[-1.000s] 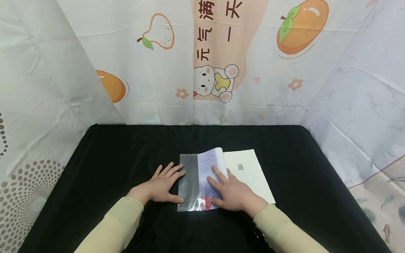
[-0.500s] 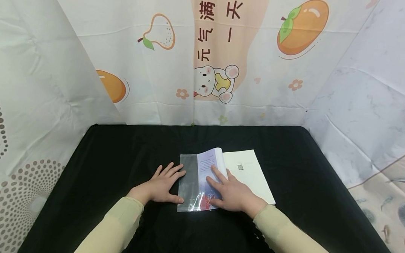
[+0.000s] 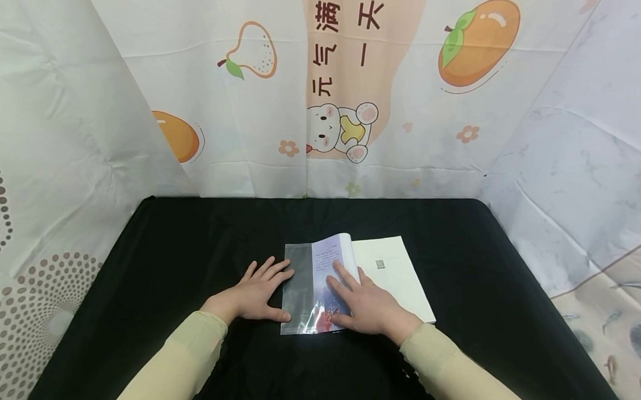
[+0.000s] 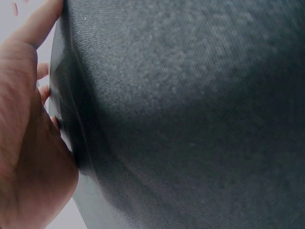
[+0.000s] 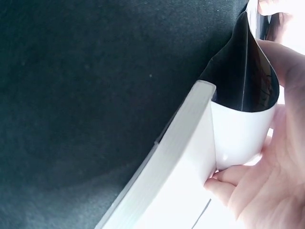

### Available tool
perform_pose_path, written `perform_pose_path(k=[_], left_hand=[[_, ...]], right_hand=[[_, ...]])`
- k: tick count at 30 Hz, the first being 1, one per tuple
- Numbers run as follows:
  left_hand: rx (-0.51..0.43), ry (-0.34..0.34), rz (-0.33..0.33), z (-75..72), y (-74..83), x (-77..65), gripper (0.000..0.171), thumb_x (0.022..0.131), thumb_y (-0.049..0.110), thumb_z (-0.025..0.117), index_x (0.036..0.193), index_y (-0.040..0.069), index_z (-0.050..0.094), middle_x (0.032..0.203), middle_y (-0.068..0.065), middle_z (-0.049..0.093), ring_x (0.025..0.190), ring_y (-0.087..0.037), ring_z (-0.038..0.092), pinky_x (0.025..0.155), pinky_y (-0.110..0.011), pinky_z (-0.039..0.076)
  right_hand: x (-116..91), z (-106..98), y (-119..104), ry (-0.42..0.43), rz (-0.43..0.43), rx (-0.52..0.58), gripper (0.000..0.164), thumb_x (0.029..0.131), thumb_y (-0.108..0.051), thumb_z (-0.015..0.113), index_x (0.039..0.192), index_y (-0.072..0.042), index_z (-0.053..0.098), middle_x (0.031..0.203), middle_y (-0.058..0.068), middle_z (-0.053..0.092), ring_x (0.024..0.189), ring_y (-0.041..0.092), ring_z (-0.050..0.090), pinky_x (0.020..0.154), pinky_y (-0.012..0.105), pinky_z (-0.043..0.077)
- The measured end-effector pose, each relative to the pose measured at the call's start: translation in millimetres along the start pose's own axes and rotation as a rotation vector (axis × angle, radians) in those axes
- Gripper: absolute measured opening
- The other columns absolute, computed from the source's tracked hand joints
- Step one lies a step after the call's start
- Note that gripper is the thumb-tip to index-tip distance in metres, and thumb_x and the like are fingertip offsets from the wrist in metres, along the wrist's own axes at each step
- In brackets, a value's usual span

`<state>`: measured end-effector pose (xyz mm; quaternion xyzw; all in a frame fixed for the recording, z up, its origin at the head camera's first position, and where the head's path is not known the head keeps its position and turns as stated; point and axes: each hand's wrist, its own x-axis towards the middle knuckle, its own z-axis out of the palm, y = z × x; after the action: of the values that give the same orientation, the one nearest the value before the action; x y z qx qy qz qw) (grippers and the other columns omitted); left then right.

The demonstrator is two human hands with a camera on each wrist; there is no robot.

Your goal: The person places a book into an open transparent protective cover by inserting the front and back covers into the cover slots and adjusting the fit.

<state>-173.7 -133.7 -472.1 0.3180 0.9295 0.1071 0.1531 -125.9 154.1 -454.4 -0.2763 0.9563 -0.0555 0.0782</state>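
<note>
A book lies on the black cloth with its white first page (image 3: 396, 289) facing up. Its blue-purple cover (image 3: 325, 256) is folded over to the left in a rounded bend, and a clear plastic sheet (image 3: 297, 290) extends beyond it. My right hand (image 3: 370, 305) rests on the cover with fingers spread. From the right wrist, the cover curves as a loop (image 5: 240, 133) beside the thick page block (image 5: 167, 152), under that hand. My left hand (image 3: 255, 292) lies with fingers spread, its fingertips and thumb at the plastic's left edge.
A black cloth (image 3: 193, 241) covers the table around the book. Behind it hangs a white curtain (image 3: 231, 114) printed with fruit and a bear, and more pale curtains (image 3: 577, 171) close off both sides.
The right hand's thumb and fingers have shifted very slightly left along with the cover's edge. The left hand keeps its place.
</note>
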Motion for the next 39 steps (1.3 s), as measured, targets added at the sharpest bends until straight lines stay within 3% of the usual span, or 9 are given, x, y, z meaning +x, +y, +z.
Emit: perform_pose_path(k=[6,29,39], left_hand=[[0.002,-0.002,-0.001,-0.5,0.5,0.0,0.097,0.078,0.073,0.060,0.152,0.021,0.026,0.161,-0.001,0.012,0.144,-0.032,0.000,0.112,-0.064,0.005],[0.008,0.002,-0.006,0.8,0.2,1.2,0.097,0.077,0.073,0.059,0.151,0.021,0.027,0.161,-0.001,0.012,0.144,-0.033,0.000,0.112,-0.064,0.005],[0.013,-0.003,-0.008,1.8,-0.5,1.3,0.097,0.077,0.074,0.059,0.151,0.021,0.027,0.161,-0.001,0.012,0.145,-0.032,0.000,0.112,-0.064,0.005]], right_hand=[[1.0,-0.4,0.1,0.003,0.000,-0.008,0.079,0.087,-0.061,0.057,0.149,-0.017,0.035,0.161,0.008,0.011,0.131,0.054,0.027,0.102,0.056,0.039],[1.1,2.5,-4.3,0.037,0.039,-0.014,0.077,0.085,-0.065,0.056,0.147,-0.023,0.039,0.161,0.008,0.008,0.129,0.055,0.031,0.094,0.057,0.046],[0.7,4.7,-3.4,0.048,0.065,0.033,0.080,0.082,-0.070,0.056,0.147,-0.027,0.040,0.161,0.010,0.001,0.133,0.051,0.027,0.091,0.057,0.048]])
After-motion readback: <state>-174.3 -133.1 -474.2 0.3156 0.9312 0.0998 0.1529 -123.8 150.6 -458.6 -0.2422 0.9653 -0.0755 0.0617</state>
